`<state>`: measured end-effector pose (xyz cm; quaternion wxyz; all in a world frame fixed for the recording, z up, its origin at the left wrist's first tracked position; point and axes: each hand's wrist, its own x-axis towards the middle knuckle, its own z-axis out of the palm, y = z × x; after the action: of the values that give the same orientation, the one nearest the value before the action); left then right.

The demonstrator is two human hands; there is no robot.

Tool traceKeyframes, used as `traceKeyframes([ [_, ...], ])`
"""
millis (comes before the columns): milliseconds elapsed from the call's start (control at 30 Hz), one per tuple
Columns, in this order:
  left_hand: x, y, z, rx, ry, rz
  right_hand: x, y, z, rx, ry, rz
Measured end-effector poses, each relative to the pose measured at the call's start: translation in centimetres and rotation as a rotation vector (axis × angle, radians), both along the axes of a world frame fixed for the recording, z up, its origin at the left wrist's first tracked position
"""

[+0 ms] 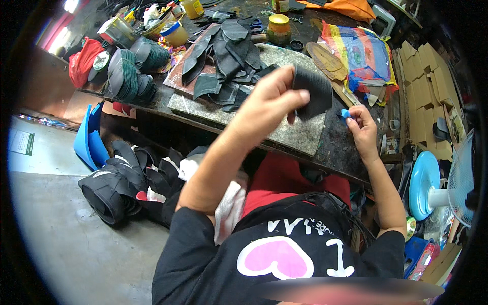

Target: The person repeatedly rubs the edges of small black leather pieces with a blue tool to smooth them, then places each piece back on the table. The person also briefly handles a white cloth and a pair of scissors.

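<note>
Above a speckled stone slab [300, 133], my left hand [274, 99] grips a flat black shoe-upper piece [316, 96] between thumb and fingers. The piece is held up on edge and its surface looks finely ribbed. To the right, over the dark bench, my right hand [364, 133] pinches a small blue piece [345, 113], whose kind I cannot make out. The two hands are apart. Left of the slab, many similar black cut pieces [231, 53] lie heaped on a reddish board [179, 76].
Behind stand a glue-stained jar with a yellow lid [279, 29], a brown sole-shaped template [325, 60] and a colourful mesh cloth [360, 56]. Stacked green-edged pieces [127, 76] sit at the left. Black bundles [109, 188] lie on the floor; a blue fan [426, 178] stands right.
</note>
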<state>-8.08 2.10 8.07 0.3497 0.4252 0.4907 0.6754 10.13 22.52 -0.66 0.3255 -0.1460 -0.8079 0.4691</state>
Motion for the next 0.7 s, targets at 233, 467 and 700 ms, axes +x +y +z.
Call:
traceKeyframes([
  [233, -12.4, 4.7, 6.0, 0.006, 0.125, 0.194, 0.4, 1.5, -3.1, -0.316, -0.099, -0.019],
  [467, -23.6, 7.7, 3.3, -0.181, 1.243, 0.789, 0.0, 1.4, -2.5, -0.319, -0.118, -0.027],
  [700, -23.4, 6.5, -3.1, -0.876, 1.451, 0.54, 0.0, 1.4, -2.5, -0.354, -0.117, -0.036],
])
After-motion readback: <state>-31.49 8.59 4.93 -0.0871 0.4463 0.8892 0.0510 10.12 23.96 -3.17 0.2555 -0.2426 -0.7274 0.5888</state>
